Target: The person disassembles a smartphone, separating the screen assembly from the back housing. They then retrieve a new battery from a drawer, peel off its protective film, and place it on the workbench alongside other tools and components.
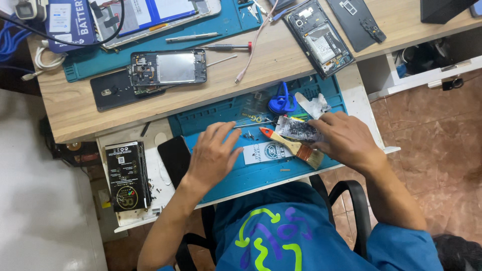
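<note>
Right hand (345,136): grip closed lightly, fingertips pressed down on the right end of a small flat component (298,130), pale with dark speckling, pinning it to the blue work mat (226,170); whether the thumb is under its edge cannot be told. Component: lies directly left of the right fingertips, long axis running left to right with a slight downward tilt toward the right; the right hand is the nearer and the only one touching it. Brush (292,145): wooden handle with an orange-red tip, lying just below the component, axis diagonal from upper left to lower right, bristle end close under the right palm; contact with the hand cannot be made out. Left hand (213,155): open, fingers spread and flat on the mat, holding nothing, fingertips pointing up and right toward a thin metal tool (253,125) and a few small screws (249,134) near it. Right forearm: enters from lower right, wrist bent inward. Left forearm: rises from lower left, wrist straight. Further out: a white printed card (266,152) partly under the brush; a blue suction cup (281,102) above the component; a dark phone (174,159) at the mat's left edge; opened phones (168,69) and a red-handled screwdriver (226,47) on the wooden bench (100,118) beyond.
</note>
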